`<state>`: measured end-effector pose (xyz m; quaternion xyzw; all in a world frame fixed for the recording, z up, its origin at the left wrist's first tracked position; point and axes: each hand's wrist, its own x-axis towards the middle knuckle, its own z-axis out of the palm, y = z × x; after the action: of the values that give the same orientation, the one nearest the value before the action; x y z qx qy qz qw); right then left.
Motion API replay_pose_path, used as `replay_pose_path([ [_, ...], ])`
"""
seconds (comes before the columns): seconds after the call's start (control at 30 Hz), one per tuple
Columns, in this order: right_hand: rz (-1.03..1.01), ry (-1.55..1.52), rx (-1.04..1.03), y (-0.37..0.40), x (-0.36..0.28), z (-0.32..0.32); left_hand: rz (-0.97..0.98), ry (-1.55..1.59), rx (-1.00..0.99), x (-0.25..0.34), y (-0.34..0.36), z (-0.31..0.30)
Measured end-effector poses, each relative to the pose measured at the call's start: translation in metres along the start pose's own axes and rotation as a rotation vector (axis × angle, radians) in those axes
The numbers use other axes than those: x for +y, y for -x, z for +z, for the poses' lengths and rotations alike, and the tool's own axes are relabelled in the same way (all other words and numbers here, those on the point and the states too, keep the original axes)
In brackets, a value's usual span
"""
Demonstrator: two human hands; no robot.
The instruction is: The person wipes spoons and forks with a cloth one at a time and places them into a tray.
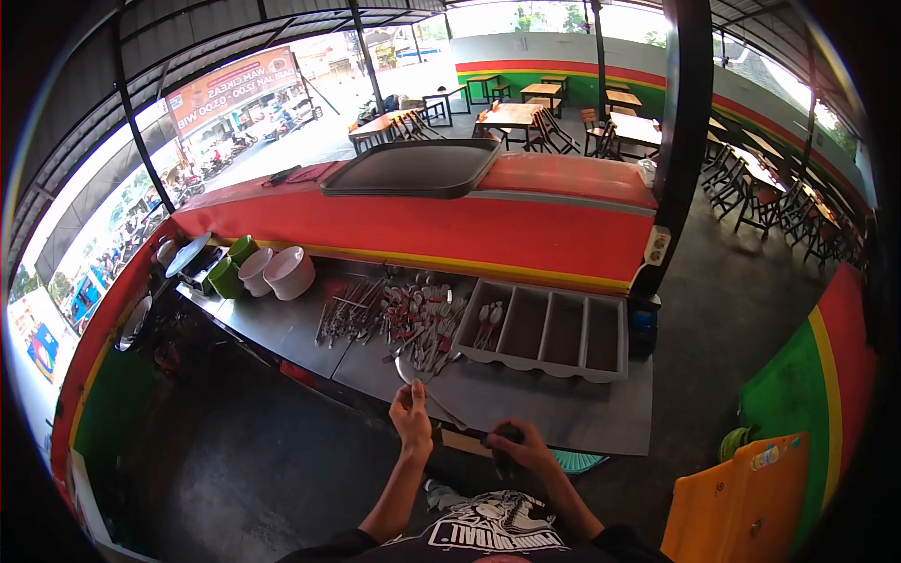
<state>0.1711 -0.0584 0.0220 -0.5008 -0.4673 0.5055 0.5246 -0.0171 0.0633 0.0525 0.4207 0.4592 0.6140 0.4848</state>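
My left hand (411,420) is raised over the front edge of the metal counter, fingers pinched together. A thin, pale curved strip (437,405) runs by its fingertips, and I cannot tell what the pinch holds. Lower right, my right hand (527,447) curls round a dark object (507,433), mostly hidden by the fingers. Beyond the hands lies a loose heap of spoons (422,319), with a pile of forks (352,311) to its left. A grey cutlery tray (559,368) stands on the right; some spoons (488,324) lie in its leftmost compartment.
White bowls (289,274) and green bowls (225,279) are stacked at the counter's left end. A dark serving tray (413,169) rests on the red ledge (422,225) behind. An orange chair (737,497) stands at lower right, and a black post (683,141) rises beyond the counter.
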Motion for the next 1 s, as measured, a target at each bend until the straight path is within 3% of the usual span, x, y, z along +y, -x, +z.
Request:
replay_pose_path([
  [0.17,0.080,-0.109,-0.022,-0.004,0.035,-0.015,-0.092,0.094,-0.230,-0.011,0.019,0.007],
  [0.33,0.067,-0.130,-0.172,0.004,0.037,0.004,-0.186,0.163,-0.397,-0.019,0.036,0.013],
  [0.43,0.061,-0.160,-0.379,0.002,0.050,0.005,-0.208,0.213,-0.435,-0.022,0.041,0.011],
  [0.83,0.215,-0.216,-0.269,-0.021,0.058,0.052,-0.205,0.039,-0.295,-0.024,0.047,-0.029],
  [1.0,0.130,-0.181,-0.242,-0.029,0.071,0.076,-0.249,0.006,-0.279,-0.023,0.048,-0.051],
])
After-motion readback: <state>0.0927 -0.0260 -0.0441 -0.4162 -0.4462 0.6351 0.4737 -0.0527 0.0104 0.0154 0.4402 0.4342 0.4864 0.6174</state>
